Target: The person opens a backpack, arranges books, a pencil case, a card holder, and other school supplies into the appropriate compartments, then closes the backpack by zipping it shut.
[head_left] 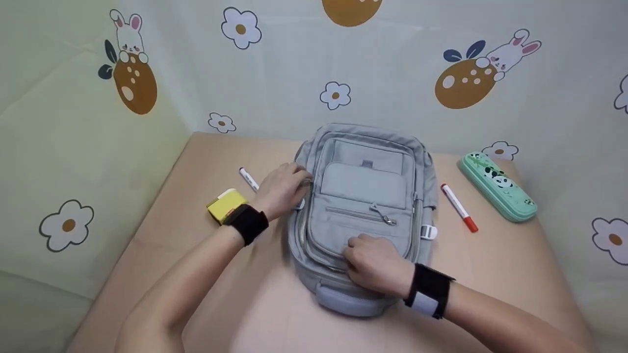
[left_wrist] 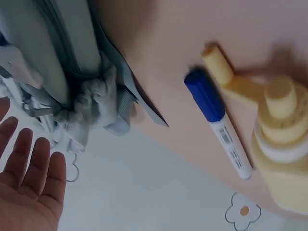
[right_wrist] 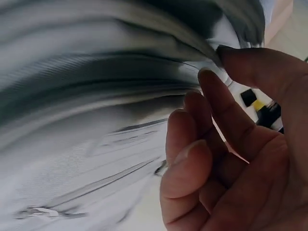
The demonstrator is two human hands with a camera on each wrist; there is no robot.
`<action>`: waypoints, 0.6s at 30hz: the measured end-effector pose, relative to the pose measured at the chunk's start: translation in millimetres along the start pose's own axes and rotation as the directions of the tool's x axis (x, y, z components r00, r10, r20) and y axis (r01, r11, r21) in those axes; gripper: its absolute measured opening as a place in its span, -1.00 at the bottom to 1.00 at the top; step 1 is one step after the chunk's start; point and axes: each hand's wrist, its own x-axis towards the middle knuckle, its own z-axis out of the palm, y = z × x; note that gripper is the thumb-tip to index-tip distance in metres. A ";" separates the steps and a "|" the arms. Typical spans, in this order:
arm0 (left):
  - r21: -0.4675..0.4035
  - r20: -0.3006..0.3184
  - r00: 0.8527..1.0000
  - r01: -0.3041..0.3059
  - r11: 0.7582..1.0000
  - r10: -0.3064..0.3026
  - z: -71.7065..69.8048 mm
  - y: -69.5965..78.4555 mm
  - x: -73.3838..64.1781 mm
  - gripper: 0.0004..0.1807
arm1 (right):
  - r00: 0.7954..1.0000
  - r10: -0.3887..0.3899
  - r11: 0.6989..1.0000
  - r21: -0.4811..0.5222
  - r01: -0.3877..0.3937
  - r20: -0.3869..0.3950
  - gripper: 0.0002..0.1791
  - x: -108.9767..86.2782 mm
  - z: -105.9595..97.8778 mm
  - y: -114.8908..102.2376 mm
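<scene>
A grey backpack [head_left: 365,184] lies front side up on the table, its top away from me. My left hand [head_left: 284,189] is at its left side, fingertips pinching a zipper pull [head_left: 307,182]; in the left wrist view, the outer fingers of this hand [left_wrist: 29,178] stretch loosely beside the bag and the thumb is hidden. Near the bag's lower front, my right hand [head_left: 375,262] has its fingers curled. Thumb and index finger of that hand [right_wrist: 231,134] pinch the fabric edge along the zipper seam in the right wrist view. A small zipper with a dangling pull [head_left: 387,220] crosses the front pocket.
Left of the bag are a blue-capped marker [left_wrist: 216,120] and a yellow item [head_left: 228,203], with knob-like parts in the left wrist view. A red-capped marker [head_left: 459,208] and a green panda pencil case [head_left: 498,186] lie to the right. Patterned curtains [head_left: 284,63] border the table.
</scene>
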 end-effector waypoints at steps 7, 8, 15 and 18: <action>-0.181 0.111 0.967 -0.208 0.961 0.230 -0.4 11.2 -26.1 -0.57 | 0.998 0.040 0.997 0.074 -0.036 -0.044 -0.83 -15.7 -4.8 10.3; -0.206 0.136 0.958 -0.224 0.953 0.254 0.4 10.7 -30.1 -0.51 | 0.997 0.052 0.995 0.085 -0.047 -0.057 -0.82 -17.2 -7.1 11.2; -0.254 0.186 0.932 -0.260 0.932 0.311 7.6 -0.6 -46.2 -0.14 | 0.988 0.123 0.982 0.153 -0.108 -0.096 -0.90 -24.5 -30.0 19.2; -0.222 0.175 0.933 -0.275 0.936 0.315 11.3 -4.8 -39.9 -0.05 | 0.983 0.129 0.980 0.171 -0.106 -0.131 -0.95 -25.7 -42.1 23.9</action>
